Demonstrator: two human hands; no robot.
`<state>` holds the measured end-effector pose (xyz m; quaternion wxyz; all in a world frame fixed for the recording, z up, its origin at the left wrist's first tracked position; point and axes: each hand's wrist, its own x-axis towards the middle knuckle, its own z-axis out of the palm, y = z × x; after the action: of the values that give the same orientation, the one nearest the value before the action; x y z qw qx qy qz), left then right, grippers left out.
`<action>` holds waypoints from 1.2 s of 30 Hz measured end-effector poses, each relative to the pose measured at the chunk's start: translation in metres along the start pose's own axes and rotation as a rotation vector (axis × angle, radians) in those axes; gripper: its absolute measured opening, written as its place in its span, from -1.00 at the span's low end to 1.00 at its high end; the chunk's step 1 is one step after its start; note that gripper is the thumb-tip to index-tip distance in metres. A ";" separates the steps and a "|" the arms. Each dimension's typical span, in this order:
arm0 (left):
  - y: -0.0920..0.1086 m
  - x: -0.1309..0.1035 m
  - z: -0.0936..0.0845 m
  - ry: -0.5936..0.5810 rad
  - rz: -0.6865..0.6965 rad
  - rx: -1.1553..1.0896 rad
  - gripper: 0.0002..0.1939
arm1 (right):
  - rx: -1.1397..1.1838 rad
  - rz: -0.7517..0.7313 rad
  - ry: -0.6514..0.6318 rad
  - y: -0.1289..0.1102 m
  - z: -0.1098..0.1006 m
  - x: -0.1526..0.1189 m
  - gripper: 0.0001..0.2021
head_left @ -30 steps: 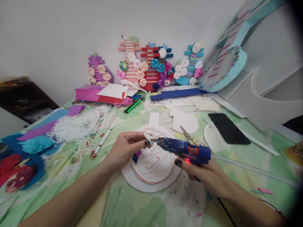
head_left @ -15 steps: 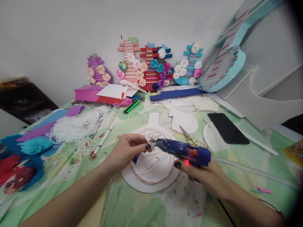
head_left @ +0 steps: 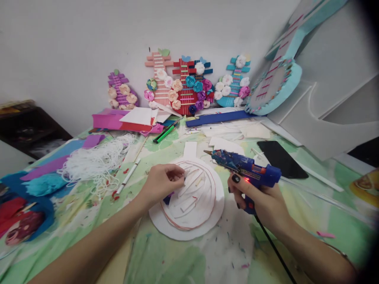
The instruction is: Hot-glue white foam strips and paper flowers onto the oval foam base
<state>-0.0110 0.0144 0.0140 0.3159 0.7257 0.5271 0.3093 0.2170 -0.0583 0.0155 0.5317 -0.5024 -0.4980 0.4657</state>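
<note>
A blue hot glue gun (head_left: 245, 167) is gripped in my right hand (head_left: 260, 201), its nozzle pointing left above the table. A red light glows on its side and a black cord hangs from the handle. My left hand (head_left: 162, 183) has its fingers pinched over a white guitar-shaped cutout (head_left: 189, 233). A small white piece (head_left: 185, 174) shows at these fingertips, mostly hidden by them. Several short white strips (head_left: 189, 204) lie on the cutout's round body, inside a reddish outline. Something dark purple peeks out beside my left hand.
A phone (head_left: 281, 159), a white marker (head_left: 128, 175), white string (head_left: 97, 156) and a green cutter (head_left: 166, 133) lie around the cutout. Decorated paper guitars (head_left: 186, 88) lean on the wall. A large turquoise guitar (head_left: 281, 85) stands at the right.
My right hand has drawn the glue gun right, away from my left hand. My left hand has stayed over the cutout, its small white piece now lower and more hidden.
</note>
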 end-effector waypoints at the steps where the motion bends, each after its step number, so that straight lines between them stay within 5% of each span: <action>1: 0.002 0.001 0.003 0.013 0.025 0.075 -0.81 | 0.009 -0.014 0.010 -0.001 0.000 0.001 -0.59; 11: 0.020 0.008 0.024 -0.027 0.170 0.698 -0.82 | 0.029 -0.044 0.005 -0.002 -0.001 0.001 -0.61; 23: 0.014 0.004 0.035 0.017 0.177 0.663 -0.80 | -0.049 -0.073 -0.015 -0.002 -0.001 -0.002 -0.54; 31: -0.001 0.002 0.027 -0.011 0.392 0.618 -0.65 | -0.027 -0.061 0.002 -0.002 -0.001 -0.002 -0.57; 36: 0.008 -0.001 0.020 -0.098 0.473 0.726 -0.60 | -0.002 -0.051 -0.002 -0.002 0.000 -0.002 -0.61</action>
<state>0.0084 0.0089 0.0078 -0.0145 0.9044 0.4052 0.1331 0.2171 -0.0603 0.0174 0.5423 -0.4896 -0.5116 0.4522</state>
